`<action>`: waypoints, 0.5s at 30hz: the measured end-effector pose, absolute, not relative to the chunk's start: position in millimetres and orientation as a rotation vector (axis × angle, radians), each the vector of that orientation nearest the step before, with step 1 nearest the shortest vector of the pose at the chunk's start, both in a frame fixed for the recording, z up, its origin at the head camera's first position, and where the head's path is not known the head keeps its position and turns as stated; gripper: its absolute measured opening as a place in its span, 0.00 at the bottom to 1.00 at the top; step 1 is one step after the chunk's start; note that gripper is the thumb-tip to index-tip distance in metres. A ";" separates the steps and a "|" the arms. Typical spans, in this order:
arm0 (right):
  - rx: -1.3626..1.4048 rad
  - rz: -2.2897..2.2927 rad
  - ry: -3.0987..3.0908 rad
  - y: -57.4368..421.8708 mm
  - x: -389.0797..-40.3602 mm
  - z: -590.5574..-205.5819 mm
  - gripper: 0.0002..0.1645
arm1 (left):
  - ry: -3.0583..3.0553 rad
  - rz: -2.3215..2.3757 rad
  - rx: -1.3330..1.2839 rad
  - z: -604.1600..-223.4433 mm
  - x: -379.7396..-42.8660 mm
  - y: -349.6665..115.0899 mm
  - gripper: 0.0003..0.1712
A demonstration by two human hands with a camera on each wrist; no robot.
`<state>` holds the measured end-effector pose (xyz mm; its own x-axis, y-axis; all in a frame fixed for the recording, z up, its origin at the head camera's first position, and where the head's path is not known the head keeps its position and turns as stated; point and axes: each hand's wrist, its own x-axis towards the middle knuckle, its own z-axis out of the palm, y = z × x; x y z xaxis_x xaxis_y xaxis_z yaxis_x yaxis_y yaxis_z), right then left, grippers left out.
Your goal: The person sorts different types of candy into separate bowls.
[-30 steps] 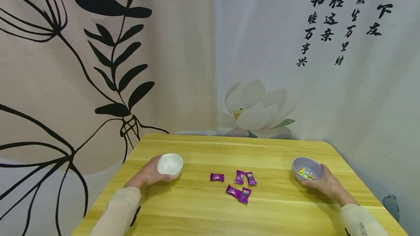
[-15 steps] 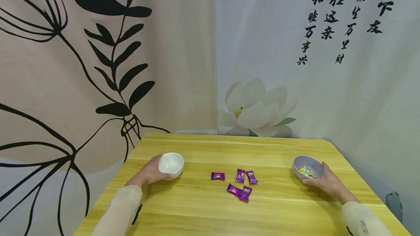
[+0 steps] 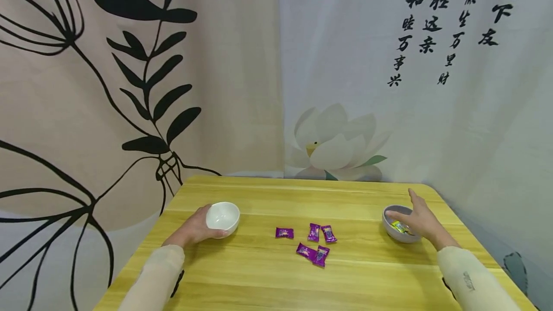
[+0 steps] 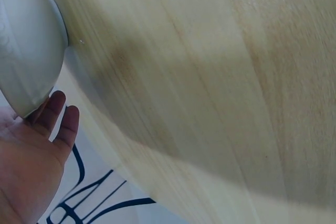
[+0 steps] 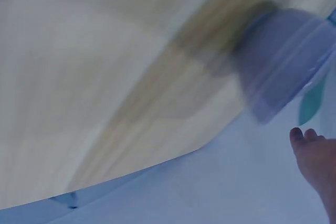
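Note:
Toward the left of the table, a white bowl (image 3: 226, 215) is held by its near-left side in my left hand (image 3: 193, 228), thumb at the front and fingers behind. The left wrist view shows the same bowl's outer wall (image 4: 29, 40) with fingertips at its rim. On the right sits a lavender-grey bowl (image 3: 399, 238) with yellow-green wrapped candies (image 3: 400, 227) inside. My right hand (image 3: 427, 224) is spread above its right side, thumb over the opening, fingers raised. In the right wrist view, the right hand (image 5: 317, 158) is apart from the bowl's rim.
Several purple wrapped candies (image 3: 320, 256) lie in the middle of the yellow wood-grain table (image 3: 268, 284), between the bowls. A printed curtain (image 3: 242, 71) hangs behind the table's back edge.
My right hand has let go of the lavender-grey bowl and lifted, fingers spreading over it. The left hand keeps its grip on the white bowl; the purple candies have stayed put.

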<state>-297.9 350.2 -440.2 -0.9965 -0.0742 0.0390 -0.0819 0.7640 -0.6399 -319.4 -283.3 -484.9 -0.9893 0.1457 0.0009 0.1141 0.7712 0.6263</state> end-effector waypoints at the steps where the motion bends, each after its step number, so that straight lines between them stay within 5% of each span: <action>1: 0.144 1.073 -2.930 343.5 -299.5 -437.9 0.70 | 2.911 1.026 0.221 -485.1 -319.5 -283.9 0.67; 15: 0.195 1.038 -2.840 237.6 -307.5 -456.8 0.59 | 2.913 1.022 0.224 -483.9 -317.3 -283.7 0.67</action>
<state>-307.5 237.6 -456.8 -0.9855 -0.0819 0.1483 -0.1582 0.7576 -0.6332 -317.3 -283.7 -483.9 -0.9884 0.1516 0.0045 0.1212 0.7717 0.6243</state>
